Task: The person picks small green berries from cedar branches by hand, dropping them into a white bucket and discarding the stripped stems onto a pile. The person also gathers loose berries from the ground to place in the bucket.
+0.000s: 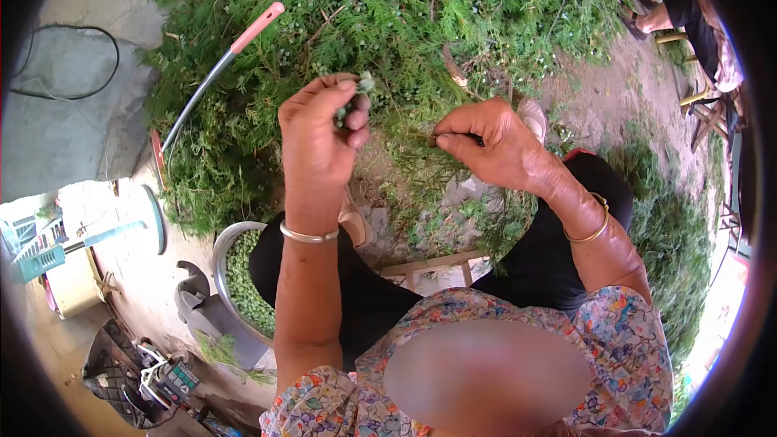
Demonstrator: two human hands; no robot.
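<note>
My left hand (320,121) is raised over the heap, its fingers curled around a few pale green cones (367,82), partly hidden by the fingers. To the right, my right hand (498,142) pinches the stem of a leafy evergreen sprig (437,163) between thumb and fingertips. The sprig hangs below that hand, and its outline blends with the greenery behind. Beyond both hands spreads a large pile of cut evergreen branches (388,16) dotted with small cones. By my left knee stands a metal basin (220,252) holding many loose green cones (247,279).
A pink-handled tool with a curved metal shaft (212,73) lies on the pile's left side. More cut branches (668,235) cover the ground at right. Another person's leg (652,18) and a wooden stool (706,123) appear at upper right. A black bag (113,372) sits lower left.
</note>
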